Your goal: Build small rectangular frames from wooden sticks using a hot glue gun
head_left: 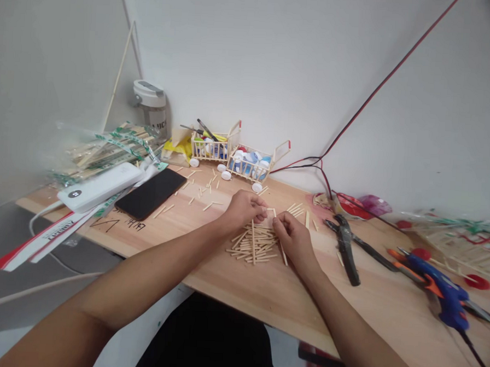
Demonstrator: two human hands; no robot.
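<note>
While the left hand [243, 210] pinches a small stick frame [271, 213], the right hand [293, 242] grips its edge.

The long pale wooden desk [239, 293] has a smooth, lightly varnished top, while the thin pale wooden craft sticks [253, 244] heaped on it look matt and unfinished (too small to show any grain). The flat black phone [151, 193] is glossy glass, the rectangular white power bank [99, 187] smooth plastic, and the blue-and-orange glue gun [448, 293] shiny moulded plastic.
</note>
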